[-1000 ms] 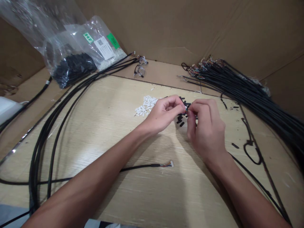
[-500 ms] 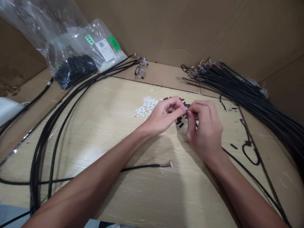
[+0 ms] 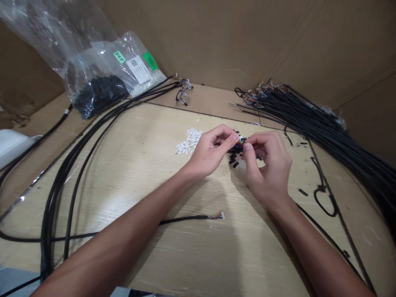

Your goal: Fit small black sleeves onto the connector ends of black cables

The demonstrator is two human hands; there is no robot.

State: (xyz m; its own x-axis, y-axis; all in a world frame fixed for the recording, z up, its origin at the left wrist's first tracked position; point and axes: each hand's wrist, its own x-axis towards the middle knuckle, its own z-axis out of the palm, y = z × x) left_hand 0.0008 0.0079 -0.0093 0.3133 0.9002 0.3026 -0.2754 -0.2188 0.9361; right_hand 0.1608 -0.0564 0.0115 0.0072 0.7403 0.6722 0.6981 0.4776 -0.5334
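Observation:
In front of me my left hand pinches a small white connector between thumb and index finger. My right hand is closed on the thin coloured wires at the end of a black cable, which runs from under my right wrist to the lower right. The fingertips of both hands almost meet, and they partly cover the wire ends. Below and behind them lie several loose black sleeves. White connectors are heaped just left of my left hand.
A black cable with a white plug lies between my forearms. Looped black cables cross the left side. Plastic bags and glasses are at the back. A thick cable bundle lies at right, near a black tie.
My fingertips have moved slightly apart, so the coloured wires and white connector show between them. My right thumb has straightened. The view has shifted slightly.

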